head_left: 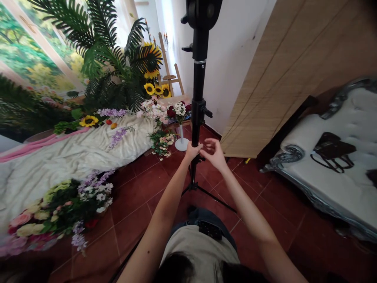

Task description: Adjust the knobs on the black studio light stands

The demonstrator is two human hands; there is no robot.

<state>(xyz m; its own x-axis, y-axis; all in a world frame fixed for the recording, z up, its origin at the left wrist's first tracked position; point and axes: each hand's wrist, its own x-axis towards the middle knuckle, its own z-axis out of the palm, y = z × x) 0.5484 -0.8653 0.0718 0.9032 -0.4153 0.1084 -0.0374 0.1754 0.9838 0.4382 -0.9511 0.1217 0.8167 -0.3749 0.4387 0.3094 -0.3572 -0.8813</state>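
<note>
A black telescopic light stand [198, 82] rises upright in front of me, its legs spread on the tiles below. My left hand [193, 151] is wrapped around the pole under a collar with a side knob [207, 113]. Just right of the pole is my right hand [214, 152], fingers curved and apart, near a lower joint of the stand. The thumb side reaches close to the pole; whether it touches a knob there I cannot tell. Another clamp with levers [187, 49] sits higher up, and the top of the stand runs out of view.
Left, a bed-like surface with a cream cover [88, 147] holds artificial flowers, with a bouquet [50, 214] at its near end. Behind stand a palm plant [108, 59] and a wooden easel [169, 76]. Right are a bamboo blind [259, 90] and a white sofa [332, 173] with a dark bag [334, 149].
</note>
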